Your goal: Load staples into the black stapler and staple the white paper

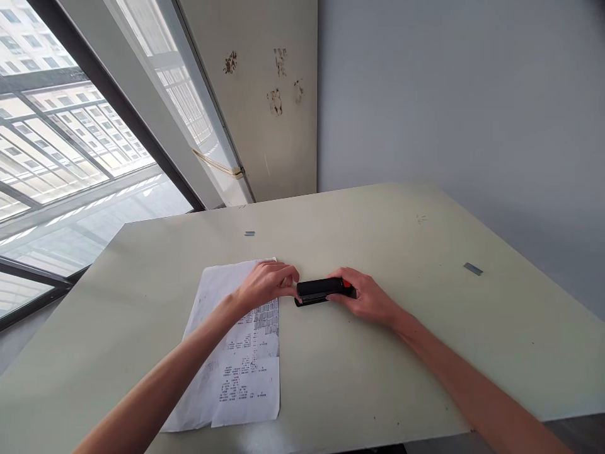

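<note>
A black stapler (317,288) with a red part near its back end lies sideways over the table, just right of the printed sheets. My right hand (366,295) is wrapped round the back end, thumb on the near side and fingers on the far side. At the stapler's front end, my left hand (269,282) has its thumb and forefinger curled against the nose; the exact contact there is hard to make out. Beneath my left hand and forearm lie the printed paper sheets (246,378), partly covered by them.
Small staple strips (249,233) lie toward the back of the pale table (378,378). A wider grey strip of staples (473,269) rests at the right. Behind stand a stained cabinet side (283,145) and a grey wall (449,94), with a window (61,120) at the left.
</note>
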`<action>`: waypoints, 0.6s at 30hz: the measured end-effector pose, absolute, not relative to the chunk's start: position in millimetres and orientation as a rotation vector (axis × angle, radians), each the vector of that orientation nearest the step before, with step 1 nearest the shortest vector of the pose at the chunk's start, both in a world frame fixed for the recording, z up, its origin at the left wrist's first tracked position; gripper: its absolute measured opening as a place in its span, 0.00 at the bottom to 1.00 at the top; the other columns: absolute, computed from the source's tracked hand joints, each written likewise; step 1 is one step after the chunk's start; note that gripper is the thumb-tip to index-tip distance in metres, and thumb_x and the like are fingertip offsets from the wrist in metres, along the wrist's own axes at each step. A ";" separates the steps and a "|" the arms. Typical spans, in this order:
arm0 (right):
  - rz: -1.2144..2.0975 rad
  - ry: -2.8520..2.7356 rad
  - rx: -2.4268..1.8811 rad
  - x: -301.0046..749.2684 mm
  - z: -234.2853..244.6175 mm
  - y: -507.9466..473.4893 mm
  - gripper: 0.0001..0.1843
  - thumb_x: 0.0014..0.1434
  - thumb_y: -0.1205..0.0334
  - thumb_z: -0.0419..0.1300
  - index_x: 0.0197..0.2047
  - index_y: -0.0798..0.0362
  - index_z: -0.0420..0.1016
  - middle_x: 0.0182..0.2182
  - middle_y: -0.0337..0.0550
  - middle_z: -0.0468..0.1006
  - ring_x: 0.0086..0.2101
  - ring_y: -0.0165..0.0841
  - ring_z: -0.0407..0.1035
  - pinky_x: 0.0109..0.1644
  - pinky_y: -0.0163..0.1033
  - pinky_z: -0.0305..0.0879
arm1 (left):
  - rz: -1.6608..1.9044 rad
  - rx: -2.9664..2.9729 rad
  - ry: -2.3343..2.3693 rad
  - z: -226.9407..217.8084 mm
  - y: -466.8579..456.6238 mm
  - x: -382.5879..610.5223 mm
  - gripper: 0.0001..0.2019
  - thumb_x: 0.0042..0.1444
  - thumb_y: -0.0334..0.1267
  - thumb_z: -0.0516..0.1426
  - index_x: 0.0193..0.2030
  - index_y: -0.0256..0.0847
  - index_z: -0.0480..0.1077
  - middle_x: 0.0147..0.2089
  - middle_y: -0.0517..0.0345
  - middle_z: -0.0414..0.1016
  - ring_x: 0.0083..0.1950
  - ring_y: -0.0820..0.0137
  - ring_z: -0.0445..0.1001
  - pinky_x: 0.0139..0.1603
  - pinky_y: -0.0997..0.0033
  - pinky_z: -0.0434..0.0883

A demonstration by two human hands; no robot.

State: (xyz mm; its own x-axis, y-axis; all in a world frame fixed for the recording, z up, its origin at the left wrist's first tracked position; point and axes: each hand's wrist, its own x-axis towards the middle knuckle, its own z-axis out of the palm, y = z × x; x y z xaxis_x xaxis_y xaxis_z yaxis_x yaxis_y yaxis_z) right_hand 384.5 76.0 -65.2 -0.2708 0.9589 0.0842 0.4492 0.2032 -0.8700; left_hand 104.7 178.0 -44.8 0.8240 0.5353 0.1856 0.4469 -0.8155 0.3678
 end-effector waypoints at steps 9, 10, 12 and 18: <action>1.038 -1.846 -1.318 388.1 -62.9 75.5 0.12 0.67 0.48 0.63 0.49 0.43 0.76 0.41 0.41 0.79 0.40 0.38 0.70 0.38 0.40 0.67 | 0.456 2.667 1.016 -26.4 128.5 72.7 0.24 0.68 0.62 0.58 0.58 0.44 0.71 0.55 0.51 0.78 0.54 0.59 0.78 0.55 0.57 0.75; 1.048 -1.845 -1.311 388.8 -62.8 75.7 0.12 0.67 0.47 0.63 0.49 0.43 0.77 0.41 0.41 0.79 0.40 0.38 0.70 0.39 0.41 0.67 | 0.444 2.654 1.045 -23.7 114.3 60.1 0.24 0.69 0.60 0.57 0.61 0.46 0.70 0.59 0.50 0.77 0.58 0.58 0.76 0.58 0.55 0.75; 1.074 -1.841 -1.299 390.0 -62.2 75.9 0.12 0.66 0.48 0.64 0.49 0.43 0.77 0.41 0.41 0.79 0.40 0.38 0.70 0.41 0.42 0.67 | 0.392 2.641 1.115 -20.5 81.7 31.1 0.22 0.72 0.55 0.56 0.66 0.49 0.68 0.67 0.51 0.73 0.67 0.56 0.71 0.65 0.52 0.73; 1.126 -1.872 -1.312 391.0 -58.4 73.4 0.13 0.65 0.47 0.65 0.49 0.42 0.77 0.44 0.41 0.81 0.44 0.41 0.70 0.48 0.46 0.68 | 0.148 2.818 1.141 -28.5 -11.5 -33.6 0.51 0.59 0.75 0.54 0.81 0.47 0.51 0.80 0.47 0.55 0.79 0.41 0.55 0.70 0.41 0.68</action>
